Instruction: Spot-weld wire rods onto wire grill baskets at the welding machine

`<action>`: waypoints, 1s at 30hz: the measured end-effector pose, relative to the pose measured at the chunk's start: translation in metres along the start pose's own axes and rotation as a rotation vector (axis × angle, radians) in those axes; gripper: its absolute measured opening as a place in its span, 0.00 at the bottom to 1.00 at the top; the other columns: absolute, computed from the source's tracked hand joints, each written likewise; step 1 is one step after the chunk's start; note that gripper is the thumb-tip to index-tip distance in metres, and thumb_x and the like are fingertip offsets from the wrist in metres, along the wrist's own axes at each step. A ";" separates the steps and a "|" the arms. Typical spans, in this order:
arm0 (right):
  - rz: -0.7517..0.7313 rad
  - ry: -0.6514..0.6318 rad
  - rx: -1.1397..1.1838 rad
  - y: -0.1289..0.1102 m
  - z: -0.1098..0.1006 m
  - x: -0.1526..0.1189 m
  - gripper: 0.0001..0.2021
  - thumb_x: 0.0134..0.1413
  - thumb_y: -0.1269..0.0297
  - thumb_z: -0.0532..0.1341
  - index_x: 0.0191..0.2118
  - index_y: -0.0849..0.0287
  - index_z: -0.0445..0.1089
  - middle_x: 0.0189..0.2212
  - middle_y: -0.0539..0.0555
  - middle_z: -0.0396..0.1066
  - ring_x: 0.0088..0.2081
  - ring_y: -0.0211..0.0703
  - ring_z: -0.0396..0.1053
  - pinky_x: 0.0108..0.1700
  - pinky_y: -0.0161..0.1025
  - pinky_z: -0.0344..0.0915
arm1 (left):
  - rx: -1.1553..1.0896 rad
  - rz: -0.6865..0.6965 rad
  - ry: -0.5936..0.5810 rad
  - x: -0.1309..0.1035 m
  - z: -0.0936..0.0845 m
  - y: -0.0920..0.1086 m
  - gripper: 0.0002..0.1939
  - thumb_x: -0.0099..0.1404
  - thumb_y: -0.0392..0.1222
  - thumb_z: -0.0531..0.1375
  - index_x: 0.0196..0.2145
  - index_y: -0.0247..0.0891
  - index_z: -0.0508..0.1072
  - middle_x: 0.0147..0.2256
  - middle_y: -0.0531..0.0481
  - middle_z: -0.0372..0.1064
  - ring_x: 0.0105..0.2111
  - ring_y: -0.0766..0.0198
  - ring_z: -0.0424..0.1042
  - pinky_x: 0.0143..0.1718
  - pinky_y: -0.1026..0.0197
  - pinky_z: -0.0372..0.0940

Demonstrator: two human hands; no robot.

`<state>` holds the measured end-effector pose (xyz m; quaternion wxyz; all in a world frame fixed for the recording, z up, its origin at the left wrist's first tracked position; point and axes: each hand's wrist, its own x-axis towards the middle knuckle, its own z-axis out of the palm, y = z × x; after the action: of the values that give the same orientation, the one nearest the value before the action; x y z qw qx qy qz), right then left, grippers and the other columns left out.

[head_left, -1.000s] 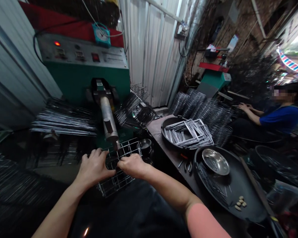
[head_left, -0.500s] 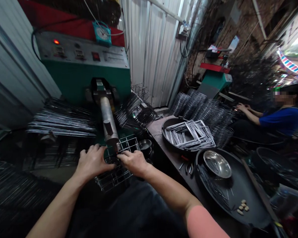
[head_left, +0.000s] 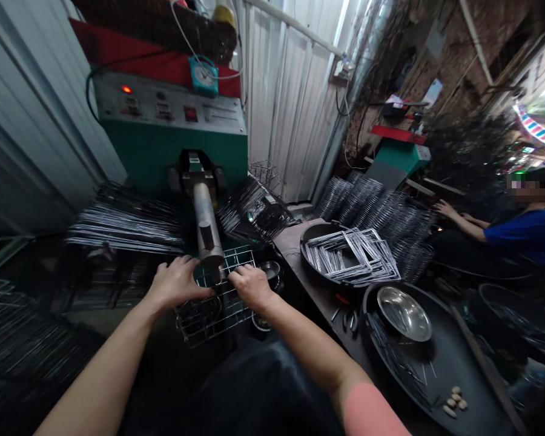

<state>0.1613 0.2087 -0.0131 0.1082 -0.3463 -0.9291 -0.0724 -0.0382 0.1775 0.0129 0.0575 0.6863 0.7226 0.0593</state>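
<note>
A wire grid rack (head_left: 229, 306) lies below the round metal arm (head_left: 205, 224) of a green machine. My left hand (head_left: 177, 281) grips the rack's left side, thumb stretched over the wires and fingertips partly hidden. On the right side, my right hand (head_left: 253, 287) has its fingers curled over the wires close to the tip of the arm. Whether a small piece is pinched under those fingers I cannot make out. Below the rack sits a small round dish (head_left: 261, 321), partly hidden by it.
Wire frames (head_left: 354, 254) fill a black pan at the right. Closer stands a large black tray (head_left: 463, 339) with a steel bowl (head_left: 404, 312), wires and peanuts. Pliers (head_left: 350, 321) lie beside it. Stacked wire frames (head_left: 127, 224) flank the machine. A co-worker (head_left: 522, 218) sits far right.
My right hand has moved slightly right, away from the tip of the machine's arm, and the rack shows more openly. The view has shifted a little. My left hand keeps its place on the rack.
</note>
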 end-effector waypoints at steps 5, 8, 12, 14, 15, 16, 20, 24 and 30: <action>-0.011 -0.016 0.021 0.000 -0.002 0.002 0.10 0.68 0.67 0.55 0.42 0.59 0.74 0.38 0.57 0.76 0.43 0.46 0.71 0.38 0.38 0.66 | -0.012 0.020 -0.021 0.006 0.006 -0.005 0.32 0.51 0.57 0.64 0.50 0.38 0.72 0.54 0.35 0.70 0.56 0.39 0.67 0.53 0.41 0.63; -0.022 -0.051 0.012 -0.001 -0.009 0.006 0.10 0.68 0.68 0.54 0.43 0.60 0.74 0.40 0.58 0.76 0.45 0.46 0.71 0.39 0.38 0.67 | -0.023 0.007 -0.023 0.008 0.008 -0.006 0.32 0.51 0.57 0.64 0.51 0.38 0.72 0.54 0.35 0.71 0.56 0.39 0.68 0.51 0.43 0.65; -0.065 -0.095 -0.015 -0.004 -0.021 0.001 0.09 0.67 0.70 0.55 0.43 0.60 0.73 0.39 0.58 0.76 0.44 0.46 0.72 0.39 0.39 0.66 | 0.028 0.008 -0.017 -0.005 0.008 -0.001 0.33 0.50 0.56 0.64 0.52 0.37 0.72 0.54 0.34 0.71 0.55 0.39 0.68 0.51 0.43 0.65; -0.099 -0.103 -0.013 -0.008 -0.024 -0.010 0.09 0.67 0.70 0.55 0.42 0.60 0.73 0.38 0.57 0.76 0.43 0.45 0.72 0.40 0.40 0.66 | 0.055 0.019 0.020 -0.019 0.009 0.004 0.33 0.49 0.55 0.64 0.52 0.38 0.72 0.53 0.35 0.71 0.56 0.39 0.68 0.52 0.42 0.64; -0.111 -0.102 -0.007 -0.010 -0.026 -0.018 0.09 0.67 0.70 0.55 0.42 0.60 0.73 0.37 0.57 0.76 0.43 0.45 0.71 0.40 0.40 0.65 | 0.063 0.026 0.042 -0.026 0.010 0.006 0.34 0.48 0.54 0.64 0.52 0.38 0.72 0.53 0.34 0.71 0.56 0.38 0.67 0.53 0.42 0.64; -0.117 -0.097 0.001 -0.013 -0.026 -0.026 0.09 0.67 0.70 0.55 0.42 0.60 0.73 0.37 0.57 0.76 0.43 0.45 0.71 0.39 0.40 0.65 | 0.069 0.034 0.063 -0.034 0.012 0.009 0.34 0.48 0.55 0.64 0.52 0.37 0.73 0.53 0.34 0.70 0.57 0.38 0.66 0.53 0.41 0.63; -0.110 -0.059 0.035 -0.023 -0.029 -0.053 0.08 0.67 0.70 0.56 0.41 0.61 0.74 0.37 0.58 0.76 0.41 0.45 0.71 0.38 0.40 0.63 | 0.084 0.070 0.096 -0.057 0.016 0.018 0.37 0.47 0.54 0.63 0.52 0.32 0.72 0.55 0.31 0.69 0.57 0.36 0.66 0.54 0.39 0.63; -0.084 -0.062 0.037 -0.026 -0.031 -0.060 0.08 0.66 0.71 0.56 0.40 0.62 0.74 0.37 0.58 0.76 0.41 0.46 0.71 0.38 0.41 0.62 | 0.094 0.076 0.100 -0.062 0.017 0.021 0.37 0.48 0.54 0.62 0.53 0.31 0.72 0.55 0.30 0.68 0.57 0.36 0.66 0.54 0.39 0.63; -0.084 -0.053 0.050 -0.027 -0.030 -0.059 0.08 0.65 0.71 0.56 0.39 0.62 0.74 0.36 0.59 0.76 0.41 0.47 0.71 0.39 0.42 0.64 | 0.072 0.063 0.085 -0.058 0.019 0.020 0.38 0.48 0.54 0.63 0.54 0.31 0.71 0.57 0.30 0.67 0.59 0.36 0.64 0.56 0.38 0.62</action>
<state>0.1909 0.1451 -0.0006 0.0890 -0.3058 -0.9469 -0.0446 -0.0126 0.1204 -0.0023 0.0002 0.7072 0.7041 0.0644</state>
